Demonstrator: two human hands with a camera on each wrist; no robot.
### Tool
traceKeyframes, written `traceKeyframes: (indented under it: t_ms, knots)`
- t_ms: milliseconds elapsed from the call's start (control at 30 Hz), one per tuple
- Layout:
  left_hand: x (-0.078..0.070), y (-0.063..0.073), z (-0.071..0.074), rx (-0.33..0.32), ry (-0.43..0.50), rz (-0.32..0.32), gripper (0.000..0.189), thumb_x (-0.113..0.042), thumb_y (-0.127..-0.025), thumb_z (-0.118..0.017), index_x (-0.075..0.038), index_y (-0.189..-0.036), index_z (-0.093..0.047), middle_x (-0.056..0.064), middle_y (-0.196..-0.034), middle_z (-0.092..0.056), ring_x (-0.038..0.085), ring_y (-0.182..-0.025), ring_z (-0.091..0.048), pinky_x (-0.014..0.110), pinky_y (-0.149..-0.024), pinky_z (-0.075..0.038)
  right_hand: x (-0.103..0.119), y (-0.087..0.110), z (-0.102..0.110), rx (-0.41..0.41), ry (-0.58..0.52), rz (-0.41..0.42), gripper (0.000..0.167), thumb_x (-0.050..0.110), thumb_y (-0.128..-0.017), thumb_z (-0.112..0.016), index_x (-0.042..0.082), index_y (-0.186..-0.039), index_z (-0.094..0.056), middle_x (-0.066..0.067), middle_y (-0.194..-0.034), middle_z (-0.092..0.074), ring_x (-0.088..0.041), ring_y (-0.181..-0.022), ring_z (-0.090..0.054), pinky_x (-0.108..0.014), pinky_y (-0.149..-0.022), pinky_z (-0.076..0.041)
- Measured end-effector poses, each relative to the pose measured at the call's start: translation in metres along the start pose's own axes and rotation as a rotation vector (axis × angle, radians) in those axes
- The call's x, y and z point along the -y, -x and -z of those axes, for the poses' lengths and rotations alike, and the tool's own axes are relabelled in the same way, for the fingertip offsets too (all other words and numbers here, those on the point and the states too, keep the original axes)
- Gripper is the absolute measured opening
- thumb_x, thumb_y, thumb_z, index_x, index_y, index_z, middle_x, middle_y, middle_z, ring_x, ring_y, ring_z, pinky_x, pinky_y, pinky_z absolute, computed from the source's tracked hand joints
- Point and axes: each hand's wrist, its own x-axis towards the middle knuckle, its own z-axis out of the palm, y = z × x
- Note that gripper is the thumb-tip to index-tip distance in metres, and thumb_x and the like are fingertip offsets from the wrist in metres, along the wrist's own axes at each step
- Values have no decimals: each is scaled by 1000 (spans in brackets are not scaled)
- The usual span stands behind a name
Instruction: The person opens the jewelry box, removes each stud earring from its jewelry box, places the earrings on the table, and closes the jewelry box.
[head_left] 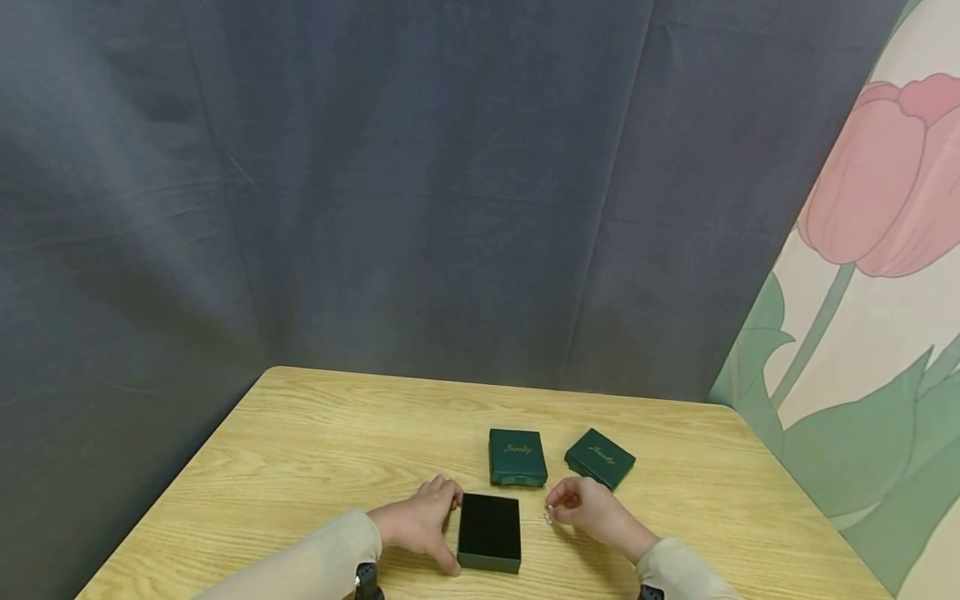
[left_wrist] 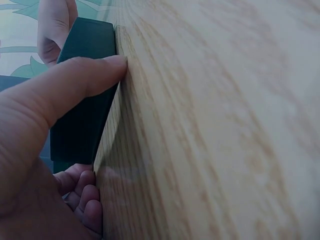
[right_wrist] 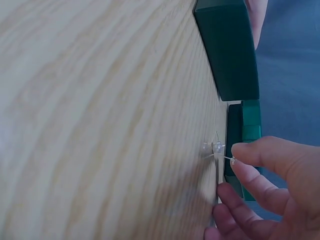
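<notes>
A dark green jewelry box base [head_left: 489, 530] with a black inside sits near the table's front edge. My left hand [head_left: 423, 522] rests at its left side, thumb by the front corner and fingertips by the back corner; the thumb [left_wrist: 95, 75] also crosses the box wall in the left wrist view. To the right of the box, my right hand [head_left: 596, 512] is just above the table. Its thumb and index finger pinch a small, thin piece of jewelry [right_wrist: 217, 147] with clear beads. Its exact shape is too small to tell.
Behind the box base lies a green case [head_left: 517, 457] with gold lettering. A second lettered green piece [head_left: 600, 457] lies turned at an angle, just beyond my right hand. The wooden table [head_left: 360, 433] ends at a dark curtain [head_left: 450, 250], with a tulip-painted wall [head_left: 877, 333] on the right.
</notes>
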Motion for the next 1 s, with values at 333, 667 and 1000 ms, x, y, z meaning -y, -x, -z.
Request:
traceKeyframes:
  t_ms: [333, 667, 1000]
  knots:
    - [1, -1, 2, 19, 1, 5, 64, -33, -66, -86, -19, -110, -42, -2, -100, -35, 13, -91, -33, 25, -82, -34, 1, -2, -2, -25, 58, -18, 12, -5, -80, -71, 3, -87, -66, -1, -84, -63, -13, -74, -53, -25, -61, -44]
    - [1, 0, 2, 17, 0, 5, 64, -32, -66, -87, -18, -109, -42, -2, -100, -35, 13, -91, -33, 25, -82, -35, 0, -4, -4, -45, 96, 3, 12, -3, -79, -73, 5, -85, -67, 0, -82, -61, -15, -74, -50, -25, -61, -42]
    - [2, 0, 0, 3, 4, -4, 64, -30, -66, -88, -18, -109, -42, -2, -99, -35, 12, -90, -32, 25, -82, -35, -1, -5, -6, -53, 123, -35, 14, -3, -76, -75, 6, -83, -67, 0, -79, -60, -15, -72, -48, -24, -60, -40]
